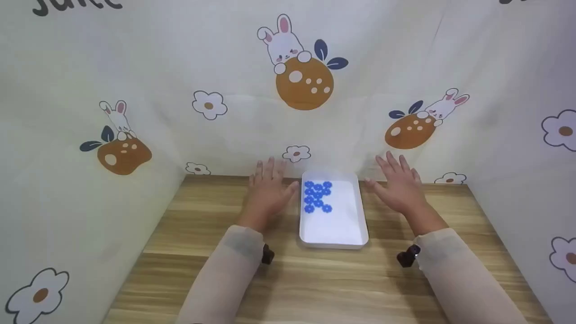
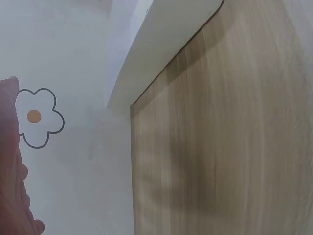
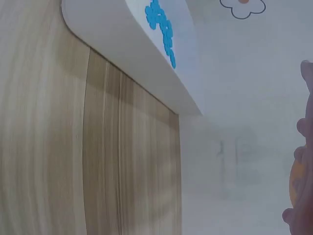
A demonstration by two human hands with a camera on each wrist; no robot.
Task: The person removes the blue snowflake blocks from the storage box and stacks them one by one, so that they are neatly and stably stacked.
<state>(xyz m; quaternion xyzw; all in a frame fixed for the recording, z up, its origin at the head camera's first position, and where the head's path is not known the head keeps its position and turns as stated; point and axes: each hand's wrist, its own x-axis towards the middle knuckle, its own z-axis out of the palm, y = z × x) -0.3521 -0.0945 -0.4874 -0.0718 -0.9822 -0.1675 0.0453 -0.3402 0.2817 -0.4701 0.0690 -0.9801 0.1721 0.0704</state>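
Observation:
A white rectangular tray (image 1: 342, 227) lies on the wooden table between the two hands. Several small blue flower-shaped pieces (image 1: 318, 195) sit grouped in its far left part; the right wrist view shows some of these blue pieces (image 3: 160, 24) past the tray wall (image 3: 122, 54). My left hand (image 1: 270, 191) is held left of the tray, fingers spread and pointing away, thumb toward the tray's side. On the other side, my right hand (image 1: 400, 186) has its fingers spread too, its thumb near the tray's right edge. Both hands hold nothing.
The wood-grain table (image 1: 306, 283) ends at a pale cloth backdrop (image 1: 243, 135) printed with rabbits, oranges and flowers, which also rises on the left and right. A dark wrist camera (image 1: 268, 254) sticks out from the left sleeve, another dark camera (image 1: 408, 255) from the right sleeve.

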